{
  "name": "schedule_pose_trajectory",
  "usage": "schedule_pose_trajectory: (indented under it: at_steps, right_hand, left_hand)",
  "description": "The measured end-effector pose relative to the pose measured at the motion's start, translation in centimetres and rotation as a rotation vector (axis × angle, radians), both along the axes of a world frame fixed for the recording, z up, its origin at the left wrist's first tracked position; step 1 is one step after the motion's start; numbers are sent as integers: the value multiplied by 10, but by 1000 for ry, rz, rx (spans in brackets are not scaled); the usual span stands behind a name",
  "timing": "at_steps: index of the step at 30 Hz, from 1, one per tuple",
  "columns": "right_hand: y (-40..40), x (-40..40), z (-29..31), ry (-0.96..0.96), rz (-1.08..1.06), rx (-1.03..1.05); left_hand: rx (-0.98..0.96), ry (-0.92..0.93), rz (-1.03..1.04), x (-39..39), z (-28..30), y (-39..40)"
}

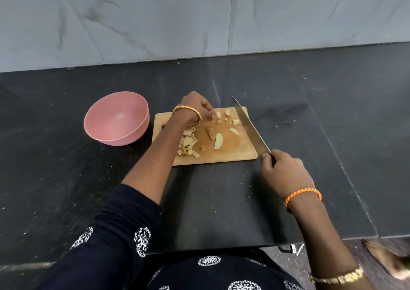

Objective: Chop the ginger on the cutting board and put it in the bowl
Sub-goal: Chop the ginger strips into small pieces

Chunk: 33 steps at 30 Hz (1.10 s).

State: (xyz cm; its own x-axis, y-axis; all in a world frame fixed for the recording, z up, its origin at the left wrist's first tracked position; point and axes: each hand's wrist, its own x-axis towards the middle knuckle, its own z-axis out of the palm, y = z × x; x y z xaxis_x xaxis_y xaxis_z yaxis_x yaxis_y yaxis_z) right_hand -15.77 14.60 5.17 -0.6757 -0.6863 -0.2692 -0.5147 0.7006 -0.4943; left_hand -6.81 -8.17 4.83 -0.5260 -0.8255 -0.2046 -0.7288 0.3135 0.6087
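Note:
A wooden cutting board [230,152] lies on the black counter. Chopped ginger pieces [187,144] sit in a heap at its near left, more small bits [228,116] lie at the far side, and longer ginger slices [218,141] rest in the middle. My left hand [196,105] hovers over the board's far left corner, its fingertips curled down at a small ginger bit. My right hand [282,169] grips the handle of a long knife [250,125], whose blade lies along the board's right edge, tip pointing away. A pink bowl [115,123] stands left of the board and looks empty.
The black stone counter [332,134] runs to a grey marbled wall at the back. Its near edge is close to my body. A bare foot [390,261] shows on the floor at the lower right.

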Motion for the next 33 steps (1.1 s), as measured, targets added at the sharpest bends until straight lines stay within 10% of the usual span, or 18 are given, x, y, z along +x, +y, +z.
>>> schedule_pose_trajectory:
  at_steps: [11,33]
  right_hand:
    - [-11,7,-5,136,138,74]
    - [-4,-3,-11,-145,-30,-154]
  left_hand:
    - [-113,43,131,-8,-15,-28]
    - [-292,-299,-597,-25,-5,-57]
